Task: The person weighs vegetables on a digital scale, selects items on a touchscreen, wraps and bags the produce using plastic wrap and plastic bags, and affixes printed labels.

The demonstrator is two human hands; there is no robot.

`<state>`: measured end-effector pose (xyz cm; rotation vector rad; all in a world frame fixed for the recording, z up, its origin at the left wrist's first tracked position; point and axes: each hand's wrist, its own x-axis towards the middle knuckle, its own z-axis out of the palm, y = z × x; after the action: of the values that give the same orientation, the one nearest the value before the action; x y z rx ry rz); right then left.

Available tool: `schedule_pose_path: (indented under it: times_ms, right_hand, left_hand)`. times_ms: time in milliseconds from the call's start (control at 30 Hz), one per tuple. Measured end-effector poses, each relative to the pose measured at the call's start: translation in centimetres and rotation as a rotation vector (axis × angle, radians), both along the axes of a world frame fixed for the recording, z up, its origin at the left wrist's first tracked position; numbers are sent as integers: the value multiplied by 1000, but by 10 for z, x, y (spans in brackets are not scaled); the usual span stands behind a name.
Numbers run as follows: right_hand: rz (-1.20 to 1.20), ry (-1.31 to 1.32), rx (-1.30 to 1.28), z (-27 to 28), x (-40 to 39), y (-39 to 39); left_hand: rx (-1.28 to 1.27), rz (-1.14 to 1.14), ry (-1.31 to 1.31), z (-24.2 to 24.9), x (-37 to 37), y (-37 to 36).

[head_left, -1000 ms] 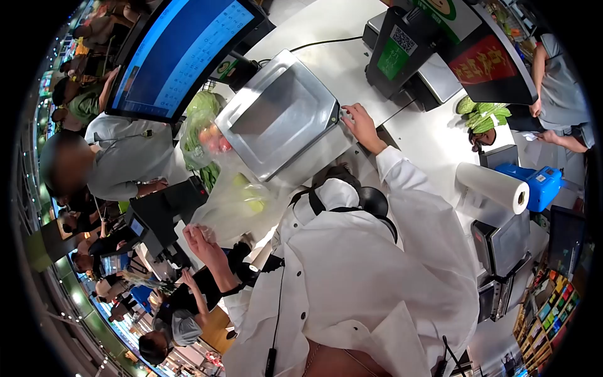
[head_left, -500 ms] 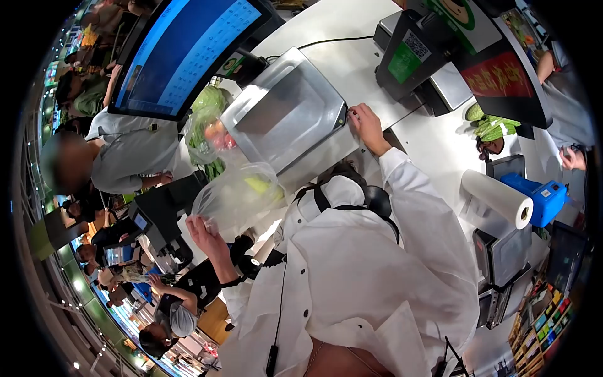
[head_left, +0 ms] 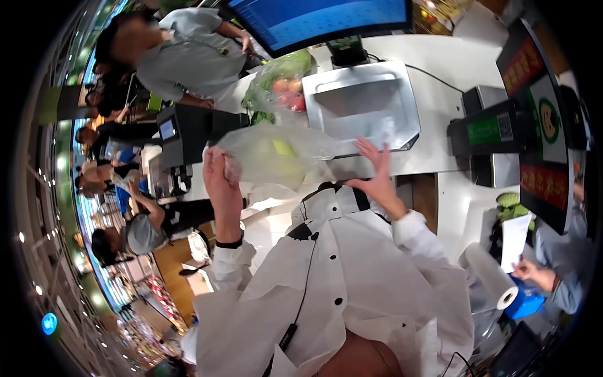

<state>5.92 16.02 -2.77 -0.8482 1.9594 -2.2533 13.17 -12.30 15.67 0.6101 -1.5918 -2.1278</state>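
A clear plastic bag point(head_left: 251, 151) stretches across the space in front of my chest, with a yellow-green item point(head_left: 284, 148) inside whose kind I cannot make out. The fingers of my left hand point(head_left: 223, 191) are closed on the bag's left end. At the bag's other end is my right hand point(head_left: 379, 182), thumb and fingers spread apart, just below the front edge of a metal scale point(head_left: 361, 103). Nothing is in that hand. On the scale's plate there is nothing but reflections.
Bagged red fruit and greens point(head_left: 286, 91) lie left of the scale. Behind it stands a monitor point(head_left: 320, 22). A black device point(head_left: 195, 132) is at the left, a payment stand point(head_left: 487, 132) at the right. A plastic bag roll point(head_left: 493, 276) and other people are nearby.
My right hand has left the scale's right corner and come to the bag's side, fingers spreading. My left hand still grips the bag. The camera view has turned.
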Motion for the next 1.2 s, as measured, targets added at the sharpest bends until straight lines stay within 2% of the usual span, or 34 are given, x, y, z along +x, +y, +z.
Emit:
schedule_pose_path:
  times_ms: [33,167,200,267,300,333,367,400,433,500,533,600,633,700,733,767,800,867,933,1033,1067,1100,1133,1167,1200]
  right_hand:
    - [-6,33,7,13,-3,-26]
    - [70,58,-24,65,-26,-117]
    - [104,167,101,68,-40,-140]
    - [158,307,224,95,-44,-170]
    - [185,4,17,115,-46,-181]
    - [214,-142,-70,129,-46,-189]
    - [231,-289,-166,143,-46,-197]
    - [281,-199,-305,150,-45,-204]
    - [330,-113,-441,157,-44,-209]
    - [288,20,-421,166,-50,-218]
    - [342,92,-209,159,-61,-218]
    - [633,-587,-492,126,-65,-223]
    - [636,-585,-473,134,-64,-217]
    - [509,-610,-441,171,-68,-197]
    - [503,-587,-438,185,-65,-197]
    - [459,-503,-410,197,-60,-199]
    - [409,-434,-375,205,-53,-201]
    - [374,-425,-307,222,-34,-210]
    - [346,-392,-223,238,-19,-229]
    - [390,-331,-163,252,-15,-243]
    - [385,-351,3,261,-20,-239]
    - [362,-358,-3,262,-25,-235]
    - [326,-222,-44,262,-31,-231]
    - [278,-109,-65,263,-37,-223]
    - [192,25,-87,263,-45,-209]
  left_hand:
    - [-26,70,11,19,-3,9]
    - [16,13,116,73,-4,9]
    - [6,-12,93,84,-4,11]
    - [-3,87,67,103,-12,17]
    - [-12,153,21,108,-16,15]
    - [-5,178,49,108,-17,6]
    - [-13,58,78,105,-17,-3]
    - [-21,-64,108,100,-18,-12]
    - [-9,-48,128,93,-19,-19]
    - [-121,-228,104,82,-29,-28]
    - [-104,-213,121,80,-36,-29]
    - [-358,-326,49,77,-46,-33]
    - [-345,-318,59,75,-37,-39]
    - [-851,-60,478,75,-13,-47]
    - [-769,-109,458,45,-5,-48]
    - [-926,-226,176,13,4,-43]
    - [-709,-321,193,-4,-2,-23]
    - [-872,-361,69,-18,-15,-1]
    - [-679,-213,156,-48,-36,-7]
    - [-706,-191,235,-63,-48,-29]
    - [-713,-188,259,-61,-50,-32]
    - [-498,-197,249,-54,-55,-34]
    - [-286,-203,232,-43,-58,-36]
    - [-287,-225,233,-30,-58,-39]
    - [-28,-400,293,-17,-57,-45]
